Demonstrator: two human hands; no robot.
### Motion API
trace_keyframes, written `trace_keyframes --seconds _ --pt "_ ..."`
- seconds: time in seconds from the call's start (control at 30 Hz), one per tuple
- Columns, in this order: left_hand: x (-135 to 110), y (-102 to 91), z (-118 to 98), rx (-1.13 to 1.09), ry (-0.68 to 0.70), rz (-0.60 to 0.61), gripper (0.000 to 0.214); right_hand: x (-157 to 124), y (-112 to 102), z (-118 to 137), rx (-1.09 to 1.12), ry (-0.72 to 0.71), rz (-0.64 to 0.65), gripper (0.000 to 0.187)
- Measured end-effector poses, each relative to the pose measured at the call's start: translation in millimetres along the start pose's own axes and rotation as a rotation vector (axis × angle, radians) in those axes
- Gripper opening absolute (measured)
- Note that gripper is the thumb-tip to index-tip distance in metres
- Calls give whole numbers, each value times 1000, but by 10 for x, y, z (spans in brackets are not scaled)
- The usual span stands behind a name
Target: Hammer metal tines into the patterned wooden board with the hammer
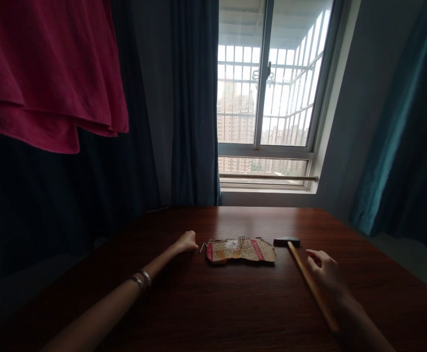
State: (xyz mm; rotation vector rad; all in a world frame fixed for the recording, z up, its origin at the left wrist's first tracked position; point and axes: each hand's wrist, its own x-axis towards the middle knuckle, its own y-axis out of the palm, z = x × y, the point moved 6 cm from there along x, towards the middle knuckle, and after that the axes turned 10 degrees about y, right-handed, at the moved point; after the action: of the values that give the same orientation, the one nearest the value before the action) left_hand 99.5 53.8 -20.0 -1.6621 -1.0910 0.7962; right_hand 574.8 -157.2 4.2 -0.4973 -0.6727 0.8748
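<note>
My left hand [187, 242] is at the left end of a piece of cardboard [222, 252], its fingers closed and pointing down at the table. Whatever they hold, if anything, is hidden. Right beside them are loose nails [202, 248]. The cardboard is patterned with red bands and dark dots, and its edges are torn. Several upright nails [241, 239] stand in it in a close row. A hammer [312, 286] with a dark head and wooden handle lies to its right. My right hand [323, 269] hovers beside the handle, fingers loosely bent and apart, apparently holding nothing.
All of this is on a dark brown wooden table [184, 308]. Behind it are a barred window [264, 117] and blue curtains [194, 107]. A pink cloth [52, 73] hangs at the upper left.
</note>
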Motion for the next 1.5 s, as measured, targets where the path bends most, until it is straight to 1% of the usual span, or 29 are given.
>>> trace_keyframes --seconds 0.1,0.17,0.23,0.3,0.37,0.43,0.47,0.53,0.63,0.77,0.93,1.07,1.17,1.27,1.33,1.37,1.43,1.5 --pt "19 -96 -35 -71 7 -76 10 -119 -104 328 82 -44 12 35" --pt "8 -188 -178 -190 48 -154 14 -214 -82 541 175 -44 86 35" --pt "-42 -248 -443 -369 125 -194 19 -325 5 736 300 -29 157 33" --pt "-138 -244 -806 -568 223 -174 25 -453 190 901 441 18 267 34" --pt "-269 -173 -1196 -722 307 -116 30 -596 446 1062 567 49 410 35" --pt "-408 -60 -1522 -812 342 -80 32 -715 692 1185 684 90 496 36" --pt "-470 2 -1647 -838 345 -80 32 -761 805 1229 732 114 524 37" --pt "-566 145 -1838 -880 353 -54 30 -819 991 1284 810 158 548 39" --pt "-636 305 -1984 -954 397 -36 28 -842 1166 1296 895 196 540 39" --pt "-634 421 -2016 -987 434 -6 30 -819 1297 1215 975 236 498 38" --pt "-611 476 -1992 -934 454 -7 29 -776 1431 1085 993 311 443 37" --pt "-596 523 -1986 -923 477 -15 27 -730 1490 1038 986 356 438 34" --pt "-564 535 -1975 -890 497 -50 27 -655 1494 1038 955 337 441 34" --pt "-460 495 -1906 -825 512 -121 25 -490 1462 999 931 329 370 38" --pt "-335 434 -1795 -750 492 -204 23 -322 1435 958 909 313 288 43" --pt "-262 401 -1723 -713 470 -251 24 -228 1430 951 884 282 258 46" --pt "-112 356 -1583 -657 431 -311 38 -40 1465 972 801 194 252 50" --pt "24 354 -1486 -619 418 -318 50 127 1535 1006 725 126 261 51"
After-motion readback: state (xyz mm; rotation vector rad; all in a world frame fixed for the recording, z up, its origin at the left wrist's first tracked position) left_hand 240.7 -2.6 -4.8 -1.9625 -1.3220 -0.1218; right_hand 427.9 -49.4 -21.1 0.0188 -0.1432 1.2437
